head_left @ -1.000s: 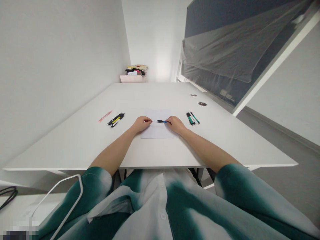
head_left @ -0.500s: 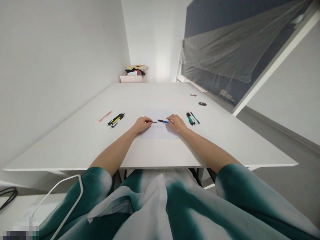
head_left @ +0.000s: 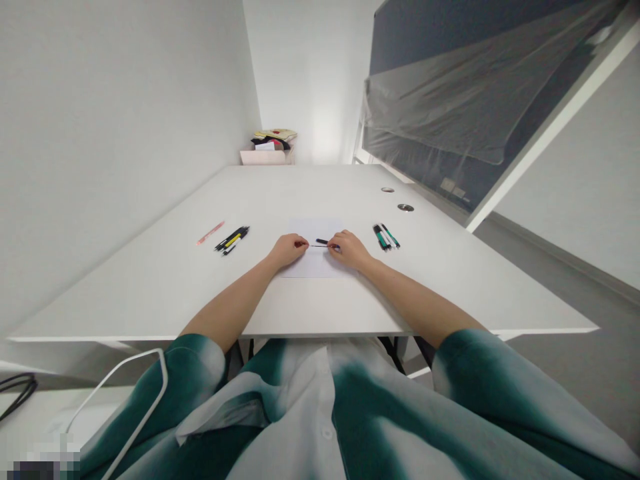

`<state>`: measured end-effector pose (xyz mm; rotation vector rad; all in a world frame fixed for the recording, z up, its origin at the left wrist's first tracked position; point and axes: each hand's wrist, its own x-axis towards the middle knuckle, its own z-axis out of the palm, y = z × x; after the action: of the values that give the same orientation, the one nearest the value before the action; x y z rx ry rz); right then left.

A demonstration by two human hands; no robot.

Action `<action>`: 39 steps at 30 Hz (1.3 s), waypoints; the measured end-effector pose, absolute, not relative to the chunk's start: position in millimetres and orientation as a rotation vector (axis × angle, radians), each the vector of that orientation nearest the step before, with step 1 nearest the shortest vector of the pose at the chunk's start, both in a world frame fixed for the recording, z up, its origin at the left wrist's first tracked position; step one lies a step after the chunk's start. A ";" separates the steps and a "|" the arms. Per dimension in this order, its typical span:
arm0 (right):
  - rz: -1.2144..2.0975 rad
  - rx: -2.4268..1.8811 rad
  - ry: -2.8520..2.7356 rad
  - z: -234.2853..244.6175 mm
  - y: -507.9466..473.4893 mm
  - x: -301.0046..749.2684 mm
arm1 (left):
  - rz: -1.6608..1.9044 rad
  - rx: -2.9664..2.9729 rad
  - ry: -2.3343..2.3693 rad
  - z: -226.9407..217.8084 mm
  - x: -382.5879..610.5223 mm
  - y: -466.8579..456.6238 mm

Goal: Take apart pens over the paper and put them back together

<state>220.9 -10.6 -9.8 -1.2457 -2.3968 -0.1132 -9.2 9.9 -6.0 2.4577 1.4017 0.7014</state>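
Observation:
Over the paper, my right hand (head_left: 349, 251) is closed in a pinch on a thin pen refill (head_left: 319, 246), which points left out of its fingertips. Facing it is my left hand (head_left: 290, 251), its fingers pressed together just off the refill's left end; what they hold, if anything, is too small to make out. A black pen part (head_left: 321, 241) lies on the paper behind the refill, its right end hidden by my right fingers. Both hands rest on the white sheet of paper (head_left: 320, 267).
Left on the white table (head_left: 320, 307) lie a pink pen (head_left: 211, 233) and several black and yellow pens (head_left: 232, 240). Several green, white and black pens (head_left: 386, 237) lie to the right. Two round metal fittings (head_left: 405, 208) and a pink box (head_left: 263, 157) are farther back.
My right hand has moved slightly left, covering the blue section of the pen part. Less of the refill shows between the hands, and my left fingertips have shifted slightly right.

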 end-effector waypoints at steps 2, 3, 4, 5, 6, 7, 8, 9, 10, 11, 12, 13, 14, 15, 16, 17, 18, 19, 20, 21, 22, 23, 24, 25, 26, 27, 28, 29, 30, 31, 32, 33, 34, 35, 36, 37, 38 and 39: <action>-0.147 -1.356 -2.383 -9.0 -10.6 222.0 | 0.679 2.472 1.440 -6.7 -11.6 11.9; -0.161 -1.410 -2.381 -8.6 -10.9 222.2 | 0.669 2.478 1.451 -7.0 -12.1 12.3; -0.172 -1.456 -2.380 -8.5 -11.3 222.3 | 0.663 2.485 1.457 -7.2 -12.1 12.2; -0.178 -1.489 -2.383 -8.5 -11.9 222.2 | 0.660 2.492 1.456 -7.3 -11.5 11.6; -0.181 -1.507 -2.384 -8.6 -12.4 222.1 | 0.659 2.501 1.449 -7.2 -10.5 10.7; -0.183 -1.512 -2.381 -8.9 -12.8 222.1 | 0.658 2.511 1.435 -7.0 -9.2 9.4; -0.182 -1.502 -2.375 -9.3 -13.0 222.0 | 0.657 2.521 1.421 -6.6 -7.7 8.0; -0.178 -1.475 -2.367 -9.7 -13.1 222.0 | 0.654 2.529 1.402 -6.2 -6.0 6.5; -0.170 -1.431 -2.362 -10.1 -12.9 221.9 | 0.652 2.533 1.382 -5.7 -4.3 5.0; -0.159 -1.372 -2.360 -10.4 -12.6 221.5 | 0.653 2.534 1.362 -5.2 -2.6 3.7; -0.146 -1.303 -2.364 -10.7 -12.2 221.0 | 0.656 2.532 1.340 -4.8 -1.0 2.5; -0.129 -1.229 -2.374 -11.0 -11.8 220.1 | 0.661 2.529 1.315 -4.5 0.6 1.4; -0.110 -1.160 -2.385 -11.2 -11.4 218.9 | 0.666 2.525 1.291 -4.2 2.1 0.5; -0.091 -1.103 -2.396 -11.4 -11.1 217.6 | 0.672 2.522 1.271 -4.1 3.6 -0.3; -0.072 -1.063 -2.407 -11.6 -10.9 216.3 | 0.679 2.518 1.256 -4.1 4.9 -1.0; -0.058 -1.040 -2.417 -11.7 -10.8 215.0 | 0.685 2.513 1.246 -4.1 6.0 -1.6; -0.049 -1.032 -2.426 -11.8 -10.8 214.0 | 0.689 2.507 1.239 -4.1 6.9 -2.1; -0.048 -1.034 -2.432 -11.8 -10.9 213.3 | 0.691 2.502 1.235 -4.0 7.5 -2.5; -0.051 -1.041 -2.435 -11.8 -11.0 212.9 | 0.692 2.498 1.233 -3.9 7.9 -2.8; -0.056 -1.049 -2.434 -11.8 -11.2 212.9 | 0.693 2.493 1.234 -3.7 8.0 -3.1; -0.058 -1.054 -2.430 -11.8 -11.4 213.0 | 0.692 2.488 1.240 -3.6 7.9 -3.2; -0.058 -1.057 -2.424 -11.8 -11.5 213.2 | 0.693 2.482 1.248 -3.4 7.8 -3.2; -0.057 -1.058 -2.420 -11.8 -11.6 213.3 | 0.695 2.475 1.256 -3.3 7.7 -3.2; -0.055 -1.059 -2.418 -11.9 -11.6 213.3 | 0.697 2.469 1.261 -3.3 7.8 -3.2; -0.055 -1.059 -2.419 -12.0 -11.5 213.2 | 0.698 2.465 1.261 -3.4 8.0 -3.2; -0.056 -1.059 -2.423 -12.1 -11.4 213.1 | 0.697 2.465 1.256 -3.6 8.5 -3.1; -0.057 -1.058 -2.430 -12.3 -11.3 212.8 | 0.693 2.468 1.249 -3.8 9.0 -3.1; -0.060 -1.056 -2.435 -12.3 -11.3 212.7 | 0.689 2.473 1.244 -4.0 9.5 -3.1; -0.064 -1.055 -2.439 -12.3 -11.3 212.7 | 0.684 2.480 1.244 -4.1 9.9 -3.0; -0.070 -1.057 -2.441 -12.2 -11.5 212.8 | 0.678 2.491 1.253 -4.1 10.0 -2.9; -0.077 -1.063 -2.442 -12.0 -11.8 213.1 | 0.668 2.507 1.273 -4.0 9.7 -2.7; -0.084 -1.075 -2.443 -11.7 -12.3 213.6 | 0.655 2.527 1.303 -3.8 9.0 -2.4; -0.091 -1.091 -2.446 -11.3 -12.9 214.1 | 0.642 2.549 1.343 -3.4 8.0 -2.1; -0.095 -1.108 -2.452 -10.9 -13.5 214.6 | 0.625 2.570 1.390 -3.1 6.8 -1.8; -0.098 -1.125 -2.459 -10.7 -14.0 215.1 | 0.610 2.585 1.440 -2.7 5.4 -1.5; -0.099 -1.138 -2.466 -10.5 -14.4 215.6 | 0.597 2.594 1.488 -2.3 4.1 -1.3; -0.101 -1.148 -2.472 -10.5 -14.7 216.0 | 0.587 2.595 1.530 -2.1 3.0 -1.0; -0.103 -1.154 -2.475 -10.6 -14.8 216.3 | 0.576 2.591 1.563 -2.0 2.2 -0.8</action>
<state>216.3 -14.8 -10.6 -1.1536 -2.4752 -0.1033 2.2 -0.8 -2.0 2.5908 1.5635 0.5761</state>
